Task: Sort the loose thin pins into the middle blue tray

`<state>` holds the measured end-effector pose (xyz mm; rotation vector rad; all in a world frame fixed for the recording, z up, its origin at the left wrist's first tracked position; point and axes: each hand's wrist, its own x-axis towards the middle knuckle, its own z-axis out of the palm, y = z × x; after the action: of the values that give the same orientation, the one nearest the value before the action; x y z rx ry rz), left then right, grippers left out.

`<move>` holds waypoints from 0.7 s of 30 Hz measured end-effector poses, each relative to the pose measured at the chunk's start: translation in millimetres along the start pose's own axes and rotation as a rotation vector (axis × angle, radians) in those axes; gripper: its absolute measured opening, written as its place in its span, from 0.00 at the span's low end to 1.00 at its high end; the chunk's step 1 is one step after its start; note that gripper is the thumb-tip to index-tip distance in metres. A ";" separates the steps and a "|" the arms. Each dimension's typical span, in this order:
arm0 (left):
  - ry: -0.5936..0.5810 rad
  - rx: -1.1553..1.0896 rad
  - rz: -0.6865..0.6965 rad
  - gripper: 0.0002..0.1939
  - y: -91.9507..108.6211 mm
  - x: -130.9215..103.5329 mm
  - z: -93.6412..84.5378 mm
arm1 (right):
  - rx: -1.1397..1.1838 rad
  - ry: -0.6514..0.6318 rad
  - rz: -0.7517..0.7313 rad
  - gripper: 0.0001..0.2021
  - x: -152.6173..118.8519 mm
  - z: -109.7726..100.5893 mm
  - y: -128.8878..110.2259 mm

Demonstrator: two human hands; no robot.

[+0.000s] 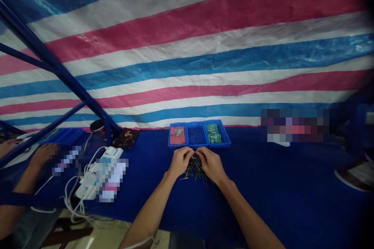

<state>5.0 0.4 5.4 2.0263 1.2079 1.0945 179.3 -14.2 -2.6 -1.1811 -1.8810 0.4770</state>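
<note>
A loose pile of thin dark, pin-like pieces [196,168] lies on the blue tabletop. At its left edge my left hand [180,160] has thumb and fingers pinched together. My right hand [210,162] mirrors it on the right, also pinched, and the fingertips of both hands nearly meet above the pile. Whatever is between the fingertips is too small to make out. Just beyond the hands stand three joined blue bins: the left bin [177,135] holds something pink, the middle bin [196,134] a few small dark pieces, the right bin [214,133] green and pale pieces.
White power strips [87,186] with tangled cables lie to the left, near a dark packet [126,138] and a cup [97,127]. Another person's hand [43,155] rests at the far left, behind a blue metal frame [70,85]. A striped sheet [187,58] hangs behind the table.
</note>
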 end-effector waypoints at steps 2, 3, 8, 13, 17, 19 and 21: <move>0.005 0.001 -0.001 0.14 -0.1 -0.1 0.2 | 0.000 -0.007 0.002 0.10 0.2 0.5 0.5; 0.007 0.001 0.000 0.14 0.1 -0.1 0.2 | 0.002 -0.009 0.003 0.11 0.2 0.8 0.7; 0.014 0.006 -0.008 0.14 1.1 0.3 -0.1 | 0.015 -0.016 -0.002 0.11 0.2 1.1 0.6; 0.022 -0.005 -0.002 0.13 1.4 0.3 0.1 | 0.015 -0.017 0.000 0.11 -0.1 1.0 1.4; 0.019 -0.005 -0.003 0.14 3.2 0.3 -0.6 | 0.020 -0.018 -0.001 0.11 -0.3 1.5 2.0; 0.028 -0.002 -0.007 0.14 3.9 0.1 -1.1 | 0.021 -0.014 -0.003 0.11 -0.3 1.5 1.2; 0.038 -0.001 -0.007 0.14 4.1 -0.2 -1.3 | 0.020 -0.017 -0.002 0.11 -0.2 1.0 -0.2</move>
<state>5.7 -1.6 9.2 2.0076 1.2313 1.1346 178.4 -14.4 -3.1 -1.1655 -1.8876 0.5058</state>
